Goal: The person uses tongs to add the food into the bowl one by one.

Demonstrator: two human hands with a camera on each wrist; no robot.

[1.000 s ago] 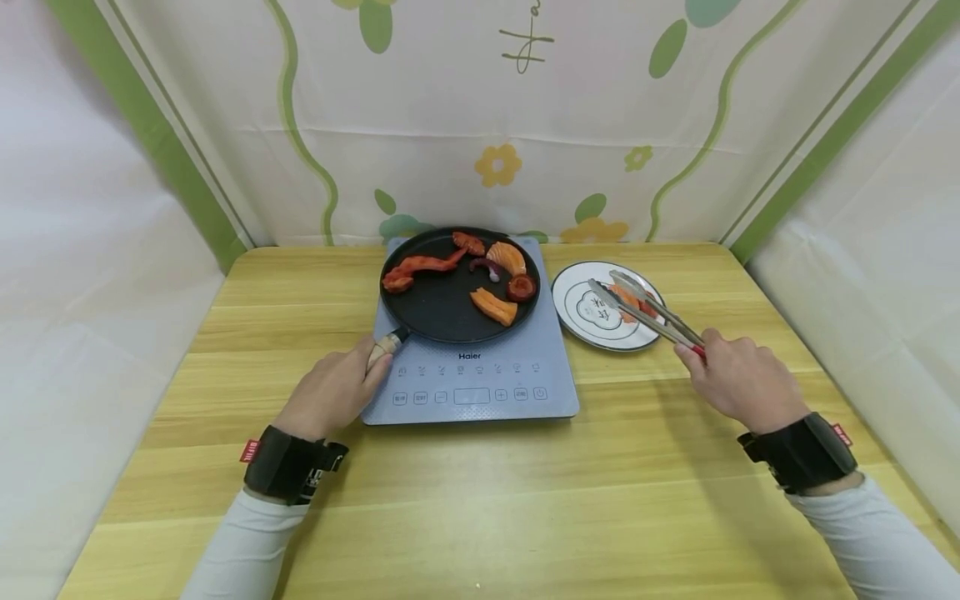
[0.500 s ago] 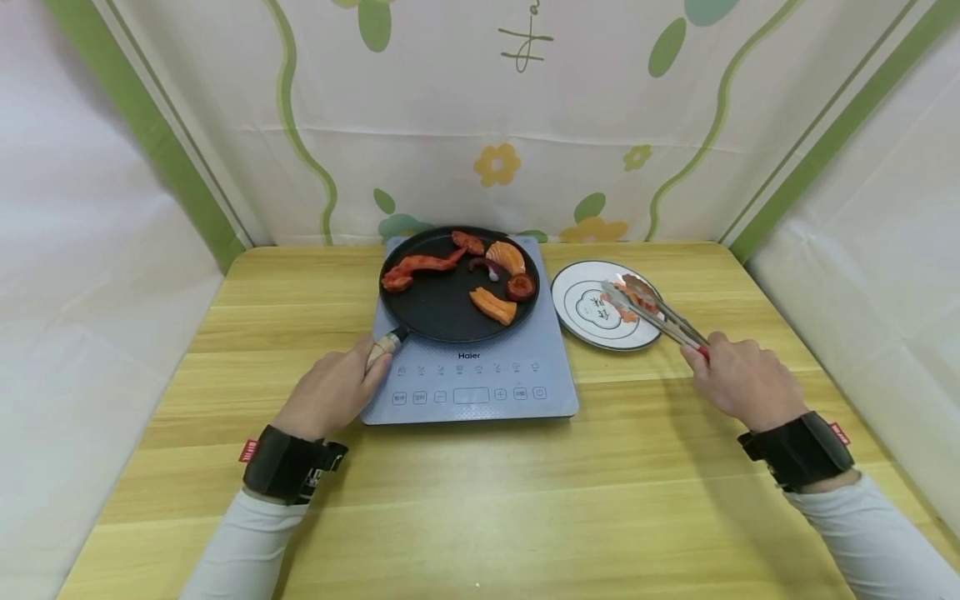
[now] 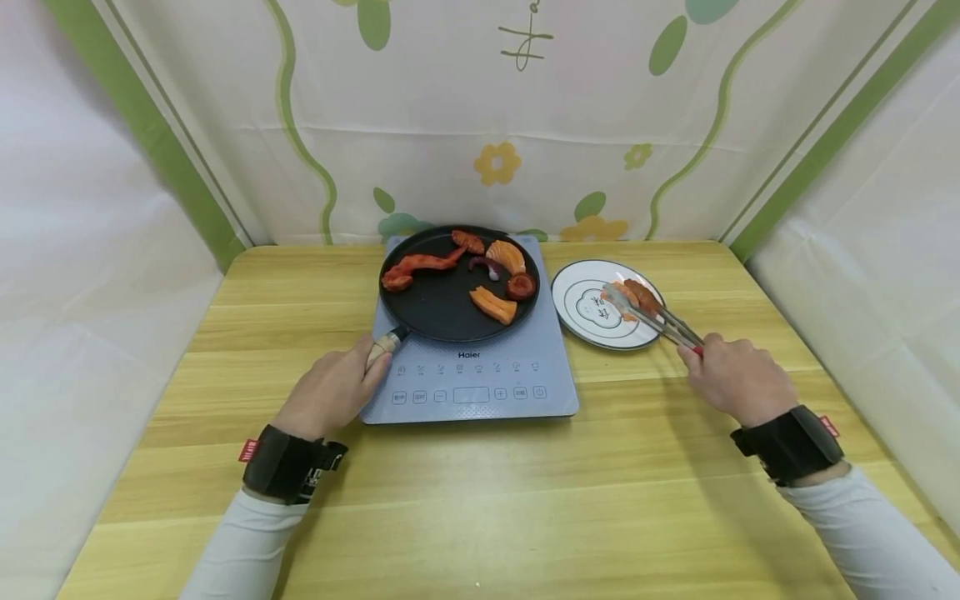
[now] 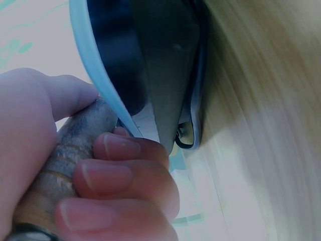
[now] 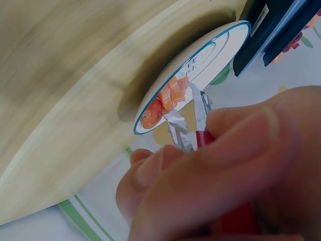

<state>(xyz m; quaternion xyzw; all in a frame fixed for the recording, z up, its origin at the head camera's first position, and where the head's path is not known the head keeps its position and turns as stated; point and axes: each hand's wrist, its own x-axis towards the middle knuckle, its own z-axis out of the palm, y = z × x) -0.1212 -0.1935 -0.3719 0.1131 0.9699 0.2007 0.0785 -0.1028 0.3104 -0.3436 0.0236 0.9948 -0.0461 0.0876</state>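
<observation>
My left hand [image 3: 330, 387] grips the wooden handle [image 4: 60, 155] of a black frying pan [image 3: 442, 312], fingers curled round it in the left wrist view. The pan holds a long red meat strip [image 3: 423, 263], an orange slice [image 3: 493, 306], a striped salmon-like slice [image 3: 506, 257], a round reddish piece [image 3: 521, 287] and smaller bits. In my right hand [image 3: 738, 379] are metal tongs [image 3: 649, 320] with red grips [image 5: 204, 138]. Their tips reach over the white plate [image 3: 573, 318], around an orange piece [image 5: 173, 94] and a brown-red piece [image 3: 642, 295].
Beneath the pan lies a grey-blue induction cooker [image 3: 468, 375] with printed buttons; the plate stands to its right on the wooden table [image 3: 480, 508]. A flower-printed cloth [image 3: 435, 158] rises behind the table's back edge, and pale cloth walls [image 3: 877, 250] flank it.
The tongs' arms have come closer together over the food on the plate, and the brown-red piece now shows between them. My left hand and the pan stay in place.
</observation>
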